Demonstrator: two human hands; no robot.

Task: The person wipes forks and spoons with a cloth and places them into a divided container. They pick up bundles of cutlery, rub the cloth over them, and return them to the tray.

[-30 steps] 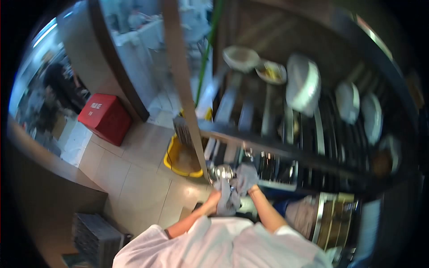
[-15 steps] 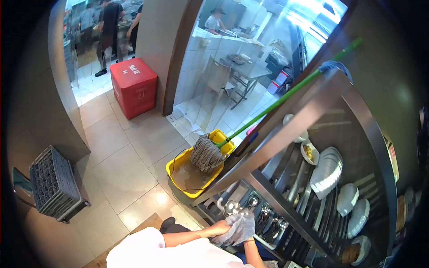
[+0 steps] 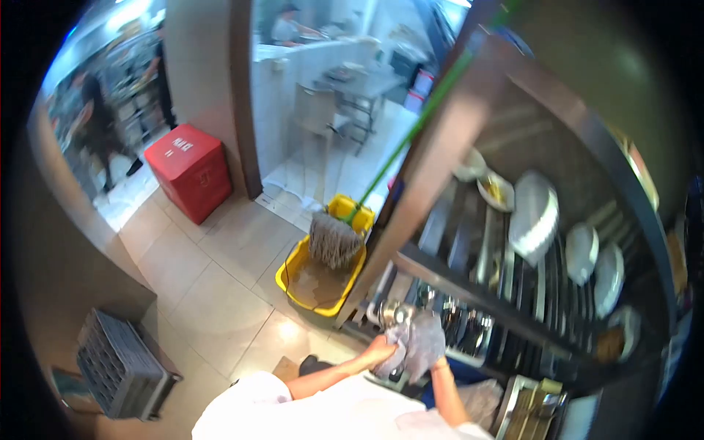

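Note:
A greyish cloth (image 3: 423, 345) is bunched between my two hands, over the front of the lower shelf. My left hand (image 3: 379, 351) is closed on its left edge. My right hand (image 3: 437, 362) is wrapped in the cloth from the right; its fingers are mostly hidden, but it appears closed on the cloth. Just beyond the cloth is a shiny rounded metal piece, like a ladle bowl (image 3: 396, 314); whether a hand holds it cannot be made out. Metal utensils (image 3: 473, 330) lie in a tray on the shelf beside my hands.
White dishes (image 3: 534, 218) stand on the slatted upper rack. A yellow mop bucket (image 3: 323, 312) with a mop (image 3: 335, 240) is ahead. A red cooler box (image 3: 189, 172) and a grey crate (image 3: 125, 367) stand on the floor. People move in the kitchen beyond.
My view has turned right and tilted, so the surroundings appear shifted left. Both hands still hold the cloth, which is now spread higher around my right hand. A person in the back kitchen has shifted stance.

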